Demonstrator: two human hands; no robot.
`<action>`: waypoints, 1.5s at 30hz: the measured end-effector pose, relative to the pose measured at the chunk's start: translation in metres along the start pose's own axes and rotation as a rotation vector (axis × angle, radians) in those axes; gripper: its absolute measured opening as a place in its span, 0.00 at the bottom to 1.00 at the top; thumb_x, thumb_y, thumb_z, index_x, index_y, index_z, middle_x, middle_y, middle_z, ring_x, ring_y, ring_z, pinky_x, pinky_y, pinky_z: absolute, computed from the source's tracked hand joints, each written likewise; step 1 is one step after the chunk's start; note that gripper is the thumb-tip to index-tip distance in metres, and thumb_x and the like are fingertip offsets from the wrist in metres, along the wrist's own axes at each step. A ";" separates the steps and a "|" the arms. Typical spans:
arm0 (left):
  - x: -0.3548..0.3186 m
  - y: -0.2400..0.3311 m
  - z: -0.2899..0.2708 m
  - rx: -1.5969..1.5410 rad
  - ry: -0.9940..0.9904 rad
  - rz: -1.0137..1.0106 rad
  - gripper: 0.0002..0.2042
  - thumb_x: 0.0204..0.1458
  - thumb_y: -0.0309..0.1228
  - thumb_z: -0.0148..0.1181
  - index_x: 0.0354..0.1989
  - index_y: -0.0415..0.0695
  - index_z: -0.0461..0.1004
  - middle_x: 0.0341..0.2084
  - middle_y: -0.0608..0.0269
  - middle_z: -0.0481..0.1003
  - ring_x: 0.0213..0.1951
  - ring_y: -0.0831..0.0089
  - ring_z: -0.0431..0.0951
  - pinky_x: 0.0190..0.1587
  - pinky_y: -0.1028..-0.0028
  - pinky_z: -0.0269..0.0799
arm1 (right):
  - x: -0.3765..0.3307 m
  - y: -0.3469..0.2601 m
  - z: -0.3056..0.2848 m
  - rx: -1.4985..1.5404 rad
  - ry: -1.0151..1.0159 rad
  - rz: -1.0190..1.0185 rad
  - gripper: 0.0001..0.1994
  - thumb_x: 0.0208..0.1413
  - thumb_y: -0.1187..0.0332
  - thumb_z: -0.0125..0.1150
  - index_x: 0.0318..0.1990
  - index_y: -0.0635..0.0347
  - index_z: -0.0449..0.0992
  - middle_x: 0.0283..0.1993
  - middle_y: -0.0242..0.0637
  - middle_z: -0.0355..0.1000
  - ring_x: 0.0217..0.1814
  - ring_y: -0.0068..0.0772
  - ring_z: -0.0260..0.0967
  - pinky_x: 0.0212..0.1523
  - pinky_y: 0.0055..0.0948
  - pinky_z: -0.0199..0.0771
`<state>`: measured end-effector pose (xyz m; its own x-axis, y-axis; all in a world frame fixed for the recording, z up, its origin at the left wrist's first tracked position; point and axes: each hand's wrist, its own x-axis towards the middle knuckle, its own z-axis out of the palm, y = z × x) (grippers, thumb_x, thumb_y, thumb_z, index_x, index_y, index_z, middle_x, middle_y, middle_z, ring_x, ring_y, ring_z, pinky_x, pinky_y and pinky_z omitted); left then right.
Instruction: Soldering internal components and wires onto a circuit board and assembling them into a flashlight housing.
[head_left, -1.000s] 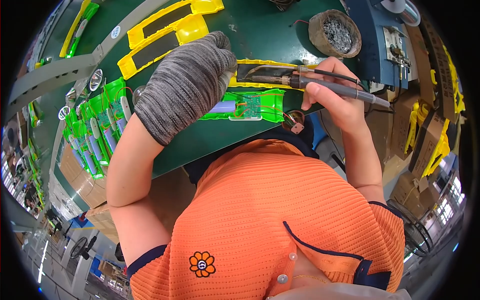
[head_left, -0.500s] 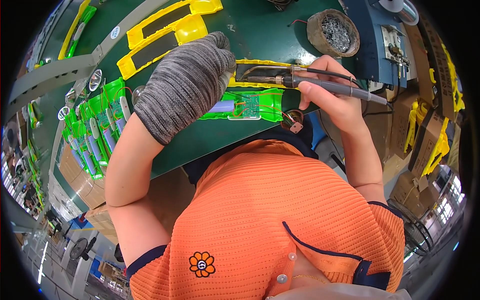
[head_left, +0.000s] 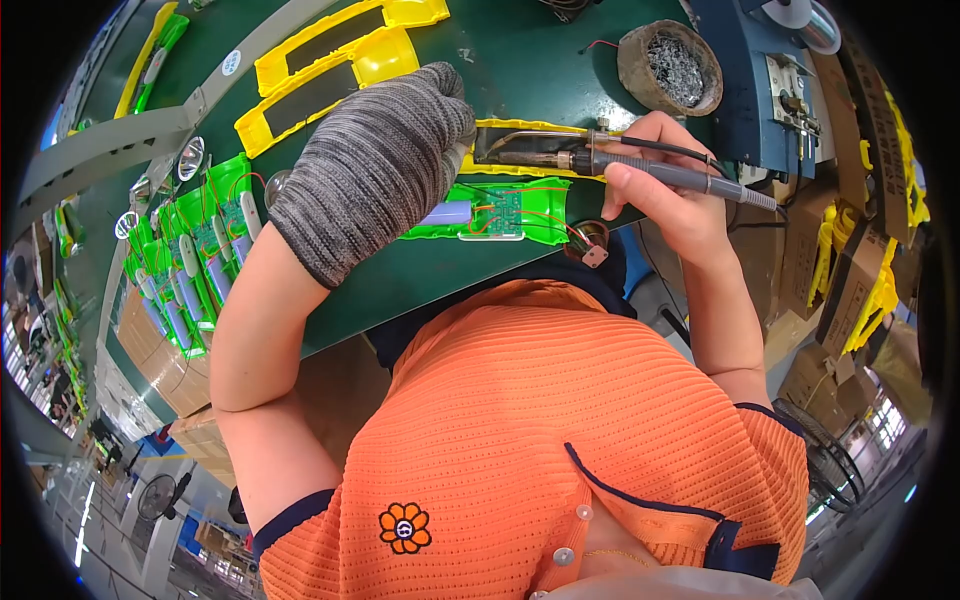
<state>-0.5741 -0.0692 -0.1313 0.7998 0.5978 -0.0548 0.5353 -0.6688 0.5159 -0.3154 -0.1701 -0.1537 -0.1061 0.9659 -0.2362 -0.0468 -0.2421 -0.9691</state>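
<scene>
My right hand (head_left: 670, 190) is closed round the grey handle of a soldering iron (head_left: 650, 168); a thin curved tube runs along it. The iron's tip points left, over a yellow casing with a dark panel (head_left: 590, 128). My left hand (head_left: 375, 165), in a grey striped knit glove, is curled at the left end of that casing. Its fingertips face away, so whatever they pinch is hidden. Just nearer to me lies a green casing (head_left: 548, 212) holding a blue cylindrical battery (head_left: 447, 213), a green circuit board (head_left: 503, 212) and red wires. A round lamp part (head_left: 592, 237) hangs at its right end.
Several green casings with batteries (head_left: 190, 262) stand at the left. Two yellow casings (head_left: 325, 70) lie at the back. A round pot of metal shavings (head_left: 672, 68) sits back right, by a blue machine (head_left: 745, 90). A grey metal bar (head_left: 150, 130) crosses the left side.
Very little differs. The soldering iron and my right hand have shifted slightly to the right in the picture, as has the casing. My left hand keeps its pose.
</scene>
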 end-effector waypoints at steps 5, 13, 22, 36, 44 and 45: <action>0.001 0.001 -0.001 0.011 -0.021 -0.002 0.03 0.51 0.26 0.62 0.33 0.41 0.77 0.34 0.57 0.74 0.38 0.56 0.77 0.44 0.64 0.74 | 0.000 -0.001 0.001 -0.014 -0.009 0.018 0.09 0.55 0.72 0.66 0.37 0.66 0.72 0.28 0.35 0.76 0.26 0.21 0.75 0.27 0.21 0.73; 0.002 -0.002 0.000 0.031 -0.019 0.037 0.04 0.50 0.26 0.62 0.33 0.40 0.77 0.33 0.57 0.74 0.37 0.56 0.77 0.43 0.64 0.74 | 0.000 -0.003 0.002 0.001 0.001 0.046 0.09 0.55 0.72 0.66 0.37 0.66 0.72 0.29 0.35 0.76 0.26 0.21 0.75 0.28 0.21 0.74; 0.003 -0.001 -0.003 0.049 -0.048 0.032 0.04 0.51 0.27 0.61 0.32 0.40 0.77 0.33 0.56 0.74 0.38 0.56 0.77 0.43 0.64 0.74 | 0.000 0.002 -0.003 0.101 0.011 0.018 0.08 0.55 0.73 0.65 0.38 0.66 0.71 0.26 0.36 0.75 0.26 0.24 0.74 0.31 0.23 0.73; 0.006 0.003 -0.005 0.075 -0.101 -0.037 0.04 0.52 0.27 0.61 0.33 0.40 0.78 0.33 0.56 0.75 0.38 0.56 0.77 0.44 0.63 0.75 | -0.006 0.013 -0.013 0.238 0.015 -0.094 0.07 0.58 0.75 0.60 0.41 0.67 0.69 0.25 0.38 0.73 0.26 0.27 0.72 0.29 0.26 0.74; 0.006 0.007 -0.007 0.096 -0.091 -0.019 0.04 0.52 0.27 0.62 0.33 0.41 0.79 0.34 0.57 0.75 0.38 0.57 0.78 0.44 0.64 0.75 | -0.018 0.018 -0.020 0.272 0.085 -0.131 0.07 0.59 0.75 0.59 0.41 0.66 0.68 0.26 0.40 0.72 0.25 0.29 0.72 0.29 0.27 0.74; 0.007 0.006 -0.007 0.074 -0.097 -0.027 0.04 0.52 0.27 0.62 0.33 0.41 0.79 0.34 0.57 0.76 0.38 0.57 0.78 0.44 0.64 0.75 | -0.019 0.019 -0.020 0.288 0.108 -0.133 0.07 0.59 0.75 0.59 0.41 0.65 0.68 0.27 0.40 0.72 0.25 0.29 0.71 0.29 0.27 0.74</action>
<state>-0.5670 -0.0662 -0.1229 0.8055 0.5727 -0.1523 0.5727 -0.6860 0.4488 -0.2944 -0.1914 -0.1687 0.0251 0.9912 -0.1297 -0.3335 -0.1140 -0.9358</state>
